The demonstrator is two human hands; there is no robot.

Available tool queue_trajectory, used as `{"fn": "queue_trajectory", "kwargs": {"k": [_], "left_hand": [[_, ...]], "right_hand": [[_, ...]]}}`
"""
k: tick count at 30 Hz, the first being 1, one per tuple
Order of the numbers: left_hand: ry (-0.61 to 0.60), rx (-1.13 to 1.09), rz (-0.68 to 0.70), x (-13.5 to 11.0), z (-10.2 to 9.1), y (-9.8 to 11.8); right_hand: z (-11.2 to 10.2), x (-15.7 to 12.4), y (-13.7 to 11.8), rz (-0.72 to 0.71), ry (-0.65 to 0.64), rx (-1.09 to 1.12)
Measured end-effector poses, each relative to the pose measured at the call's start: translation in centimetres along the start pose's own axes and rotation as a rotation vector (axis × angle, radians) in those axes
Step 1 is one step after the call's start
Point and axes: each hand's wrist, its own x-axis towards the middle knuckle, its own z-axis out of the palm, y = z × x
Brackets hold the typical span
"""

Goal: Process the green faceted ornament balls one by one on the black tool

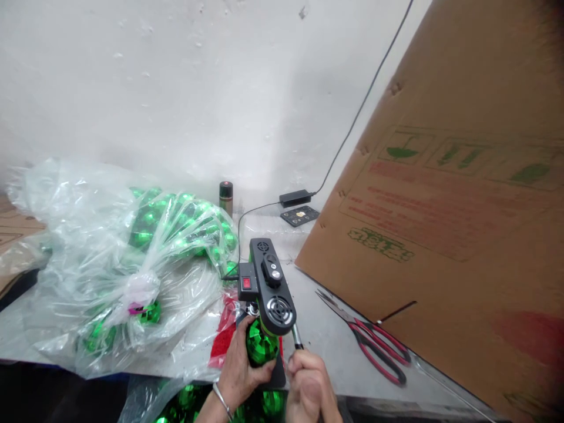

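Observation:
A shiny green mirrored ball [262,342] sits in my left hand [242,358], thumb and fingers curved around it. It is beneath the front end of a small black drill press [274,282] with round vents and a red switch on its side. My right hand [310,380] is closed around the press's metal lever [296,336], to the right of the ball. The drill tip is hidden by the head and the ball. Red material [222,341] lies under the press.
A clear plastic bag [171,235] of green balls covers the left of the table. More balls [273,402] show below its edge. Red-handled scissors [374,346] lie beside a large cardboard box [440,194] at right. Behind stand a spray can [226,197] and a power adapter [295,198].

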Motion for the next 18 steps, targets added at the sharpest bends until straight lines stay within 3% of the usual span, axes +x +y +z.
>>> {"fn": "queue_trajectory", "kwargs": {"k": [3, 9, 18], "left_hand": [[-0.013, 0.020, -0.004, 0.1, 0.0, 0.1], [-0.025, 0.041, 0.003, 0.0, -0.1, 0.1], [-0.004, -0.050, 0.003, -0.4, -0.3, -0.9]], "right_hand": [[0.4, -0.4, 0.4, -0.013, 0.050, 0.016], [-0.2, 0.8, 0.8, -0.110, -0.065, 0.048], [1.4, 7.3, -4.2, 0.120, -0.044, 0.075]]}}
